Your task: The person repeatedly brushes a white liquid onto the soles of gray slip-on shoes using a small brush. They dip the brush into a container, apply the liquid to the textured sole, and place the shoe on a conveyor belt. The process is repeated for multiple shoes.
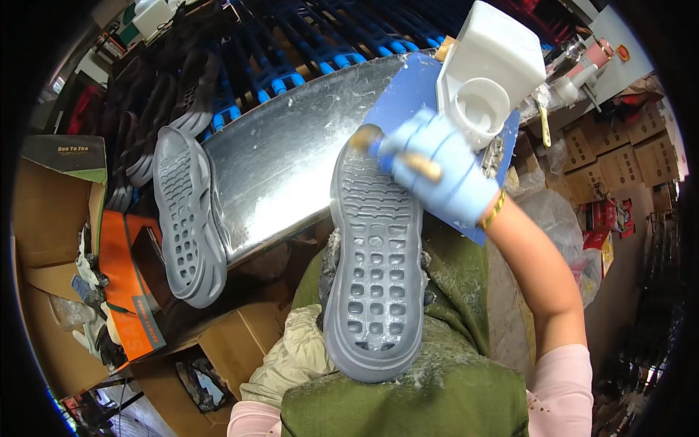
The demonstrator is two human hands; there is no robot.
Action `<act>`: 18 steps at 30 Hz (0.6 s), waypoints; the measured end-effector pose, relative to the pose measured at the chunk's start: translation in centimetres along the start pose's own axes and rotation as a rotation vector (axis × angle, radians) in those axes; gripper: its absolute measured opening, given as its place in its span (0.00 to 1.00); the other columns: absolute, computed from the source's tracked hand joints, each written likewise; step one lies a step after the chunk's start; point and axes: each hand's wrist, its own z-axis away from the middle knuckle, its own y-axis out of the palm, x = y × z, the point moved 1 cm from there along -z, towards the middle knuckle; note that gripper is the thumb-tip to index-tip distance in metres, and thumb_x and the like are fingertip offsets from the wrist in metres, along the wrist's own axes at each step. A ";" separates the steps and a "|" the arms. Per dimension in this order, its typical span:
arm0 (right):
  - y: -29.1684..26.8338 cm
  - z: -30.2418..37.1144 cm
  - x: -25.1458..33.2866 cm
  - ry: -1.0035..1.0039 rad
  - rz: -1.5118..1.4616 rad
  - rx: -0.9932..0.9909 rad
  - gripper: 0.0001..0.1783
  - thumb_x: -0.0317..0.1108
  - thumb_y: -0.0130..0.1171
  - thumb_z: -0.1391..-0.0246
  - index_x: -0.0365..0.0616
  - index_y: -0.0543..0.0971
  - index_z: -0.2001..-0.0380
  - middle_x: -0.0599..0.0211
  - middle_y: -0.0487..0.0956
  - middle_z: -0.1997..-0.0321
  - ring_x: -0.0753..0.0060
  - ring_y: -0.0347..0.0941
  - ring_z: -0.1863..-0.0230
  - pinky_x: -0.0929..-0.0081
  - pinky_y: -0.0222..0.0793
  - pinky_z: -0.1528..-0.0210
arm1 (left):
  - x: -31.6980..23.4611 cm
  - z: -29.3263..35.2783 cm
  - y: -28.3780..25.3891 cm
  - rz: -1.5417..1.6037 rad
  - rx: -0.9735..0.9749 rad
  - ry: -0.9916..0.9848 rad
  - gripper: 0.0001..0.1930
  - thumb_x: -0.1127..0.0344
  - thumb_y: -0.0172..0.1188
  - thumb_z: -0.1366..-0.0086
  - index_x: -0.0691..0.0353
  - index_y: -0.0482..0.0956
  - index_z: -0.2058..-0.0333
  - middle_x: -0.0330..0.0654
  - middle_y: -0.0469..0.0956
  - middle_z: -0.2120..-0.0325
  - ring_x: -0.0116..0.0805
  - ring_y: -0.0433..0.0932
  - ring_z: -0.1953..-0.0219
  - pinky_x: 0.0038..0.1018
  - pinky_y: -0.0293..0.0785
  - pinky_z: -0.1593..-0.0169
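Note:
A grey shoe sole point(375, 269) lies tread-up over my lap, its toe pointing toward the metal table. My right hand point(444, 175), in a light blue glove, grips a wooden-handled brush point(366, 138) whose head touches the toe of the sole. My left hand point(291, 346), wrapped in a cream cloth glove, sits under the sole's left edge and holds it from below; most of it is hidden. A white plastic container point(489, 73) with a round opening stands just beyond my right hand on a blue board point(404, 95).
A second grey sole point(186, 218) leans on the left edge of the shiny, smeared metal table point(291, 156). A blue-roller rack point(313, 51) and dark stacked soles point(164, 87) lie behind. Cardboard boxes and an orange box point(120, 280) stand left; a green apron point(451, 379) covers my lap.

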 end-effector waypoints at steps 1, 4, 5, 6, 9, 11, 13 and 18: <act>-0.1 -0.9 -1.3 0.059 0.021 -0.084 0.06 0.34 0.62 0.47 0.51 0.83 0.65 0.69 0.82 0.67 0.56 0.76 0.61 0.60 0.71 0.53 | -0.2 0.0 -0.1 0.009 0.009 -0.003 0.27 0.56 0.57 0.26 0.64 0.69 0.35 0.55 0.78 0.43 0.49 0.84 0.49 0.47 0.85 0.46; -2.1 -0.9 -1.1 0.048 -0.087 -0.206 0.06 0.32 0.63 0.46 0.52 0.84 0.65 0.68 0.85 0.63 0.56 0.77 0.60 0.60 0.73 0.51 | -0.9 -0.3 -2.2 0.048 0.042 -0.017 0.26 0.58 0.56 0.25 0.64 0.69 0.34 0.56 0.77 0.42 0.48 0.83 0.47 0.46 0.85 0.45; -2.4 -0.4 -0.2 0.047 -0.200 -0.181 0.06 0.32 0.62 0.46 0.52 0.84 0.64 0.68 0.85 0.63 0.56 0.77 0.60 0.60 0.73 0.51 | -1.1 -0.4 -4.0 0.062 0.051 0.010 0.24 0.60 0.55 0.24 0.63 0.68 0.34 0.55 0.76 0.41 0.47 0.83 0.46 0.45 0.84 0.44; -2.0 0.0 0.1 0.068 -0.134 -0.038 0.06 0.32 0.62 0.46 0.51 0.84 0.64 0.68 0.85 0.63 0.55 0.78 0.59 0.60 0.73 0.51 | -0.9 -0.4 -4.0 0.073 0.029 0.006 0.24 0.61 0.54 0.23 0.63 0.68 0.34 0.55 0.76 0.40 0.46 0.83 0.46 0.44 0.84 0.43; -1.5 0.5 -1.8 0.078 -0.086 -0.152 0.07 0.35 0.65 0.46 0.50 0.84 0.63 0.65 0.84 0.62 0.56 0.78 0.59 0.61 0.73 0.50 | -0.5 -0.4 -1.5 0.070 -0.018 -0.018 0.25 0.62 0.57 0.25 0.63 0.68 0.33 0.55 0.76 0.40 0.46 0.82 0.45 0.44 0.83 0.43; -2.7 0.7 -1.2 0.300 -0.309 -0.304 0.06 0.33 0.66 0.44 0.48 0.84 0.63 0.65 0.85 0.62 0.60 0.79 0.60 0.64 0.75 0.52 | -0.3 -0.8 -0.8 0.010 0.030 -0.013 0.28 0.60 0.61 0.27 0.64 0.68 0.33 0.55 0.76 0.40 0.48 0.81 0.45 0.44 0.83 0.44; -3.5 1.0 -0.1 0.349 -0.388 -0.284 0.05 0.30 0.66 0.43 0.46 0.85 0.63 0.65 0.85 0.63 0.63 0.79 0.61 0.67 0.76 0.54 | -0.2 -1.3 0.2 -0.024 0.096 -0.090 0.28 0.58 0.61 0.28 0.64 0.68 0.34 0.53 0.76 0.41 0.49 0.82 0.45 0.44 0.83 0.44; -4.1 4.7 2.0 0.373 -0.682 -0.067 0.05 0.27 0.63 0.42 0.41 0.83 0.62 0.64 0.85 0.61 0.63 0.82 0.60 0.67 0.77 0.55 | -0.1 -2.1 1.4 -0.173 0.048 -0.106 0.25 0.56 0.57 0.26 0.62 0.71 0.37 0.49 0.79 0.45 0.44 0.83 0.49 0.41 0.83 0.47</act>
